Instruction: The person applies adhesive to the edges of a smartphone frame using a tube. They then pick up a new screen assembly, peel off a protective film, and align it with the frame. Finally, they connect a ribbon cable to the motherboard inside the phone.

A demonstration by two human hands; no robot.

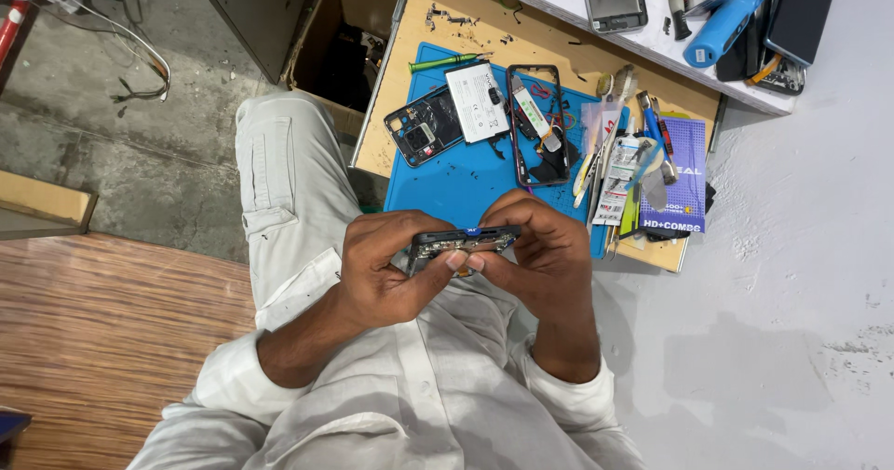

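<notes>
Above blue mat, both hands' grip pinches opened phone between fingertips.

single head view, steeply downward, close above lap

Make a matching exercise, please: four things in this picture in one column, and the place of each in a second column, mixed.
Things:
1. phone body
2. white battery
3. green screwdriver
4. purple box

Places:
A. at the right edge of the wooden board
B. on the wood just above the blue mat
C. between both hands
D. on the mat, beside a black back cover

Pairs: 1-C, 2-D, 3-B, 4-A
</notes>
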